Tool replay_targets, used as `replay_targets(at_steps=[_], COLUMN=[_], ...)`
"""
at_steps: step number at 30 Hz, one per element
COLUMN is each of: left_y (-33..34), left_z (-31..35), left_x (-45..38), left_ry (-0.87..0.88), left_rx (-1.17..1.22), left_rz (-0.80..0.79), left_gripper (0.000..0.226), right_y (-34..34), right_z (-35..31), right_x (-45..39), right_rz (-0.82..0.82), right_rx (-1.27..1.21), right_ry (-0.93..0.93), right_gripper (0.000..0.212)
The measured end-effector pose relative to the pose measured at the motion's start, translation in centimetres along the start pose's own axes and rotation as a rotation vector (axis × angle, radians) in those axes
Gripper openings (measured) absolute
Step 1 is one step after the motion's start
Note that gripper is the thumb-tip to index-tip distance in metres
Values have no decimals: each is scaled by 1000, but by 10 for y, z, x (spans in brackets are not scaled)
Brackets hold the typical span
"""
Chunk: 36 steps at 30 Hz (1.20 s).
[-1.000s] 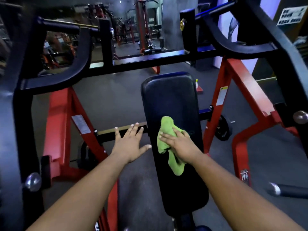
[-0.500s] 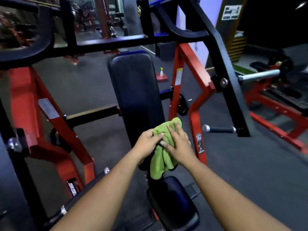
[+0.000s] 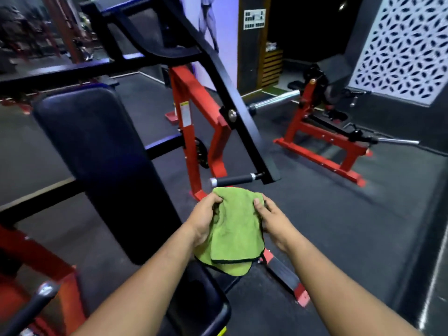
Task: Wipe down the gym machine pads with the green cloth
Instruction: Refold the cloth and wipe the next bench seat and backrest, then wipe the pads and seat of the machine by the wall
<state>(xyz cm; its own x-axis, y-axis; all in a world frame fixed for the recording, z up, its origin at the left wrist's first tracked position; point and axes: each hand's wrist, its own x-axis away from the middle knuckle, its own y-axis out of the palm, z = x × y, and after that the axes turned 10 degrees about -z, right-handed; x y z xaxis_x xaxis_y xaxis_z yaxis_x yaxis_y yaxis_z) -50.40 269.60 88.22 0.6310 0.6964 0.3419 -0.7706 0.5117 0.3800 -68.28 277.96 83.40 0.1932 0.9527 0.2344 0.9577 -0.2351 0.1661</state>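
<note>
both hands [image 3: 206, 220] grip the green cloth [image 3: 236, 229].

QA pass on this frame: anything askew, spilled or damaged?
Nothing stands out. Both the left hand and right hand hold the green cloth off the back pad, which looks intact and dry.

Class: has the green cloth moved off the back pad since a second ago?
Yes. The green cloth is off the back pad, held to its right by the left hand and right hand.
</note>
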Motion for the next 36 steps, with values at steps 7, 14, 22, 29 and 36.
replay_targets(at_steps=[7, 14, 22, 29, 36], left_y=[112, 178, 240, 296, 359], left_z=[-35, -70, -68, -63, -74], left_x=[-99, -196, -313, -392, -464], left_ry=[76, 89, 208, 153, 145], left_rx=[-138, -471, -722, -751, -693], left_rz=[-25, -4, -19, -126, -177], left_gripper=[19, 31, 60, 41, 50], right_y=[-137, -249, -332, -404, -483], right_z=[-32, -66, -79, -101, -111], right_x=[-5, -35, -73, -85, -102], right_rz=[233, 337, 369, 495, 606], right_rx=[-236, -101, 78, 198, 139], right_ry=[-199, -254, -266, -269, -307], right_gripper=[55, 58, 52, 49, 48])
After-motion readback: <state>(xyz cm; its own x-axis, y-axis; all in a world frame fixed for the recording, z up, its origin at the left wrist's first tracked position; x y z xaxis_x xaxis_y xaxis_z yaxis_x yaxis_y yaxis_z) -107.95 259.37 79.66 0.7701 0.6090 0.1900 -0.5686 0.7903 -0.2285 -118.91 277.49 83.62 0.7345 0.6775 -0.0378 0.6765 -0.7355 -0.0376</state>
